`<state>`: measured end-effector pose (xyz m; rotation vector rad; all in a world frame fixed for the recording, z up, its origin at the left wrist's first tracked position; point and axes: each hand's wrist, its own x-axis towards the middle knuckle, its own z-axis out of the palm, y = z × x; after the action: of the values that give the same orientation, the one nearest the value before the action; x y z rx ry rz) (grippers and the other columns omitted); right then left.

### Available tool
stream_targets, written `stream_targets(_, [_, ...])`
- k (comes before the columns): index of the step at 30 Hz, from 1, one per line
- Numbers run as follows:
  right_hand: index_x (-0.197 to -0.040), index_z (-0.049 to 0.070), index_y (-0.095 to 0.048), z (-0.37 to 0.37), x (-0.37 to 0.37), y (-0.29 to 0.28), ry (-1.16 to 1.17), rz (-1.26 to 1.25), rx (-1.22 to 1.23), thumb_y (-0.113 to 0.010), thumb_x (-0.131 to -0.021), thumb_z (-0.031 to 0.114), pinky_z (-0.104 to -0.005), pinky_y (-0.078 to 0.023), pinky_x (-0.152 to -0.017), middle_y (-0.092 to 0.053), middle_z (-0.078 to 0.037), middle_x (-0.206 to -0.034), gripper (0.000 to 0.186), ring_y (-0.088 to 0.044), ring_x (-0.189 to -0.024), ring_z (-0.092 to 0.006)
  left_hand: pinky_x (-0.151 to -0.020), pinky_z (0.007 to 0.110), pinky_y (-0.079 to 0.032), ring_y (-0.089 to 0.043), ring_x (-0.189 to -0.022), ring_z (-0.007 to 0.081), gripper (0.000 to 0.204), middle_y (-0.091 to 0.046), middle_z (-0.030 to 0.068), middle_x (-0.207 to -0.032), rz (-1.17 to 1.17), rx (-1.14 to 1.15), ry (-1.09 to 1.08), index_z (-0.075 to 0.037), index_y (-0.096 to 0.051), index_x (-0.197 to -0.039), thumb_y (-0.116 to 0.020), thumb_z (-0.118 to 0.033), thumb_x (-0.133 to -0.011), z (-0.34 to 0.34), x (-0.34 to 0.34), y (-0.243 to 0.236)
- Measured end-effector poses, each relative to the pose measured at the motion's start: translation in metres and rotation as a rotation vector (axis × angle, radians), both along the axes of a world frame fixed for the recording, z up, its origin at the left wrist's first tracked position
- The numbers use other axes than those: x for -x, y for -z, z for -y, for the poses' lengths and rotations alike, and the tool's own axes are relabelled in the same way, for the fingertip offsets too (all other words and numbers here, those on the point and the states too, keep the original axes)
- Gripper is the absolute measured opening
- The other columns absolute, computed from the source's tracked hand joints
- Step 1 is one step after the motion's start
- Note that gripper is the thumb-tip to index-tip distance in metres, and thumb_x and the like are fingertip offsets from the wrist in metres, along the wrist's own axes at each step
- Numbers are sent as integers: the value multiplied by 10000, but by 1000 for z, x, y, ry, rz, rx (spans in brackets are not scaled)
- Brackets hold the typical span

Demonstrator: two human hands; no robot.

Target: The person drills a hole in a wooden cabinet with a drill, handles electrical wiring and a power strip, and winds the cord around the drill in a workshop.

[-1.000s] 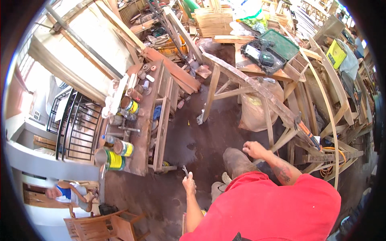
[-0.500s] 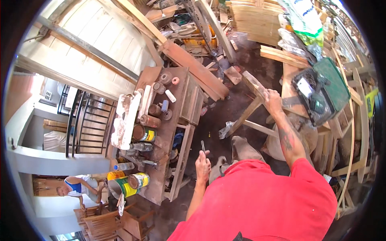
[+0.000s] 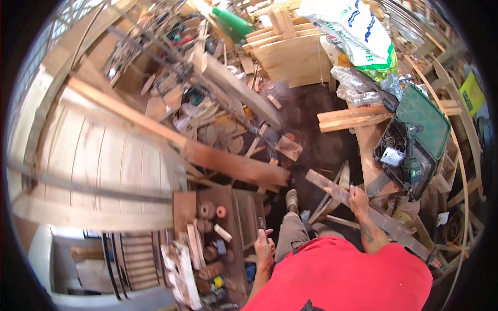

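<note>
From my remote seat I have my left hand [image 3: 264,248] at 6 o'clock, its fingers closed narrow around a slim tool [image 3: 261,223] with one finger stretched forward. The tool's end points toward 12 and seems to touch nothing. My right hand [image 3: 358,199], at 4 o'clock, is on the beam [image 3: 384,223], which slants from the middle down toward 4; its fingers look curled, but I cannot tell whether they grip or only rest.

As I judge it, two things are done: the tool is in hand and the beam is reached. Left undone is any contact between tool and wood; I see none. At 3 o'clock the case [image 3: 404,160] lies open, lid back. The table [image 3: 220,196] carries jars [image 3: 206,210] at 7, beside my left hand.
</note>
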<state>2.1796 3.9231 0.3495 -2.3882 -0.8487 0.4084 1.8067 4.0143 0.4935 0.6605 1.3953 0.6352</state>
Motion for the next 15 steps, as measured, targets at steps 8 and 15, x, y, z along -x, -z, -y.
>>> stream_targets(8, [-881,35,-656,-12,9,18,64,207,-8,-491,-1008,266,-491,-505,-761,-665,-192,-870,311,-637,-836,-394,-368,235,-210,-270,-400,31,590,-336,-83,-526,41,-3,525,2,-600,-1212,-428,-535,-1038,-239,-103,20])
stream_targets(15, [-879,-2,-641,-125,40,14,251,146,26,-453,-1032,268,-497,-462,-841,-666,-213,-898,363,-607,-906,-406,-372,226,-209,-272,-399,27,541,-341,-90,-530,35,22,506,-26,-617,-1177,-423,-514,-1046,-372,-109,8])
